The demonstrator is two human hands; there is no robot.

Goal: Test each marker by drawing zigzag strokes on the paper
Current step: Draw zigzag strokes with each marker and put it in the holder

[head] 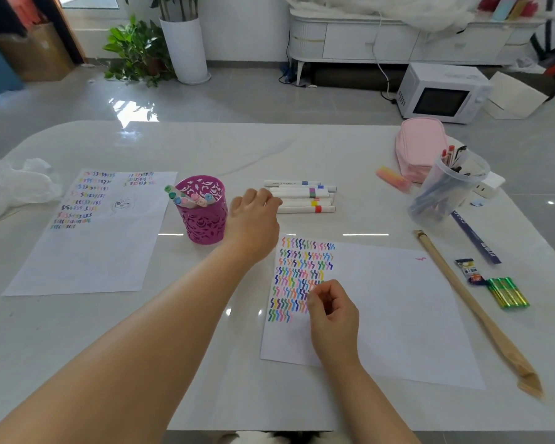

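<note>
Markers (302, 197) stacked flat beyond the paper (398, 299), right of the purple cup (202, 219). Left hand (253, 216) over their near ends, fingers bent down; grip impossible to tell. Right hand (332, 312) resting on the paper, loosely curled, contents impossible to tell. Probably light, rigid, smooth and prone to rolling: pinch one barrel mid-length

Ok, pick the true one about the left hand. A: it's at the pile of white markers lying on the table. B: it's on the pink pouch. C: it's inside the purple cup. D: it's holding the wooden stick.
A: the left hand has its fingers at the ends of the white markers, just beside the purple cup, not in it.
</note>
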